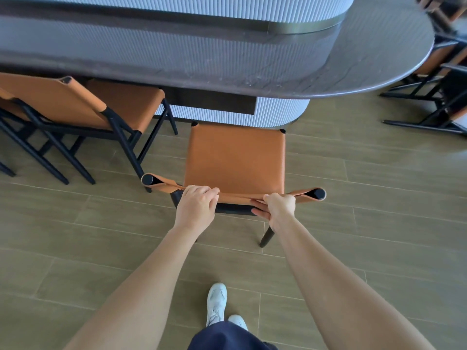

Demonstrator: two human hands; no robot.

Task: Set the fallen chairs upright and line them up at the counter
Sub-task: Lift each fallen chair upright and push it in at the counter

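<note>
An orange leather chair point(236, 157) with a black frame stands upright just in front of me, its seat facing the counter point(278, 79). My left hand point(195, 208) grips the top edge of its backrest on the left. My right hand point(276, 208) grips the same edge on the right, fingers curled under it. The front of the seat stands close to the counter's ribbed base. A second orange chair point(75, 104) stands upright to the left, its seat tucked under the countertop.
The dark countertop curves round to the right, above a ribbed grey base point(278, 112). More black-framed chairs point(439, 79) cluster at the far right. Wood-look floor tiles point(379, 198) spread around me; my white shoes point(217, 304) are below.
</note>
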